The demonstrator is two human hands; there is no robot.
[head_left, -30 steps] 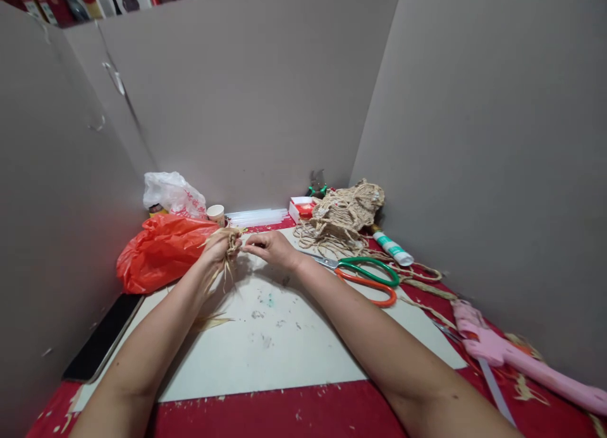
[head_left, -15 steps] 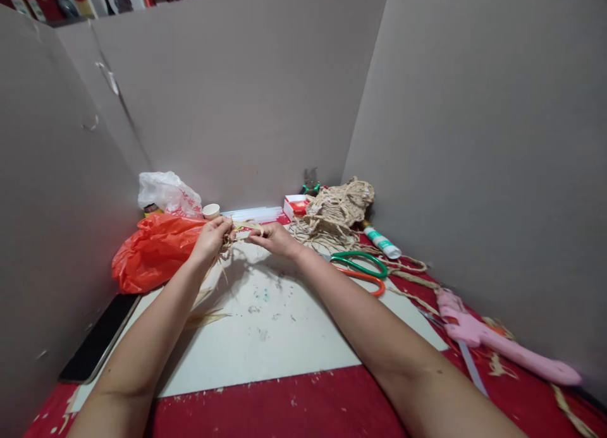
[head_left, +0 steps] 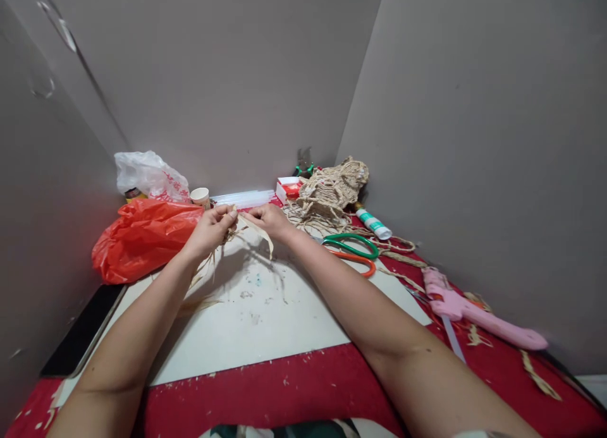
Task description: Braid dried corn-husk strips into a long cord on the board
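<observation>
Over the far part of a white board [head_left: 256, 337], my two hands are close together. My left hand [head_left: 212, 228] pinches a bunch of dry husk strands, with thin ends dangling below it. Fingers closed, my right hand [head_left: 271, 222] is at the strands just to the right. A pale husk strip [head_left: 258, 231] droops from between the hands. The fingertips of the right hand are partly hidden, so its exact hold is unclear. Loose husk pieces [head_left: 202, 304] lie on the board beneath the left forearm.
To the left are a red plastic bag [head_left: 142, 239], a phone [head_left: 83, 334] and a paper cup [head_left: 200, 196]. On the right lie scissors [head_left: 353, 245], a coiled husk rope bundle [head_left: 334, 188] and a pink glue gun [head_left: 478, 318]. Grey panels [head_left: 227, 90] stand behind and on both sides.
The husk strip stretched between my hands earlier now hangs down with its end free. My right hand has come closer to the left. The view has tilted down slightly.
</observation>
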